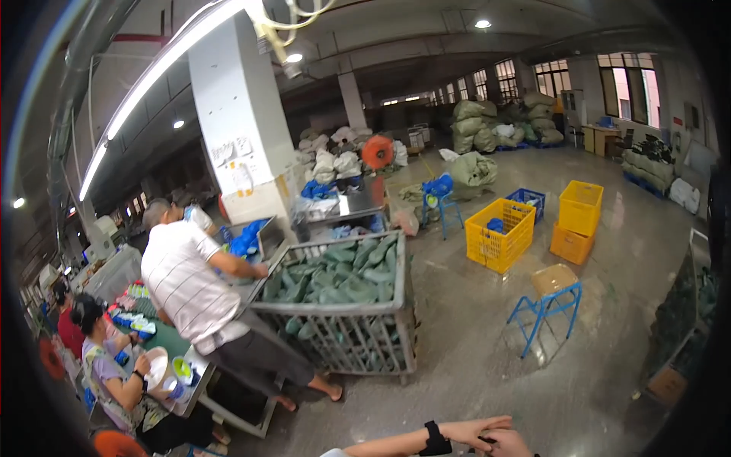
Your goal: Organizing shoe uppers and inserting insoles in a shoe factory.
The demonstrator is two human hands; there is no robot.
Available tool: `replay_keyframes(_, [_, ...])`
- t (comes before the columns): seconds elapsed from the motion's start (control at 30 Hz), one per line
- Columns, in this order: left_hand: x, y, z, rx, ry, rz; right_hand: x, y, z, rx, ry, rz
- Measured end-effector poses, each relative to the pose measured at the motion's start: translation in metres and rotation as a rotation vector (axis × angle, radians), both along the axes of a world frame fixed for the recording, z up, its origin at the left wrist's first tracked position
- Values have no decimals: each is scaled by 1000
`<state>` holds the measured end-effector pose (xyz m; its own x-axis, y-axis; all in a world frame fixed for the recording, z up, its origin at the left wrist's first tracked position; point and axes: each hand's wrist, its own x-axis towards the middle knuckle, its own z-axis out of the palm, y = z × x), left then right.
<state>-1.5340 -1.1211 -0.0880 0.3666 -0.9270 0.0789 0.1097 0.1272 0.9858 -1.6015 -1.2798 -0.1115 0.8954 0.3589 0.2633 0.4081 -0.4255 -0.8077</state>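
At the lower edge my left hand (470, 431) comes in from the left, a black band (437, 439) around its wrist. Its fingers are stretched toward my right hand (512, 443) and touch or overlap it. My right hand is closed, cut off partly by the picture's edge. A small dark patch shows between the two hands, too small to name. Nearest ahead of them stands a blue-legged stool (542, 311) with a brown cardboard top (554, 280).
A grey metal cage cart (403, 335) holds many green foot-shaped lasts (343, 278). Beside it a person in a striped shirt (179, 278) leans in. Another person (114, 373) sits at a bench. Yellow crates (499, 236) stand on the floor; stacked sacks (474, 126) lie farther back.
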Motion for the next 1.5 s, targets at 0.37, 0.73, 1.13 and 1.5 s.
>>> replay_keyframes(0.37, [245,-34,14,563,111,62,329,-81,53,-238,114,358])
replay_keyframes(0.73, [548,9,-91,82,608,743,623,-89,-24,-347,302,412])
replay_keyframes(1.13, [873,-132,-47,-52,632,522,900,-169,-76,5,607,279])
replay_keyframes(1.5, [1084,-72,-134,877,-168,784,1214,-195,-102,-454,400,618])
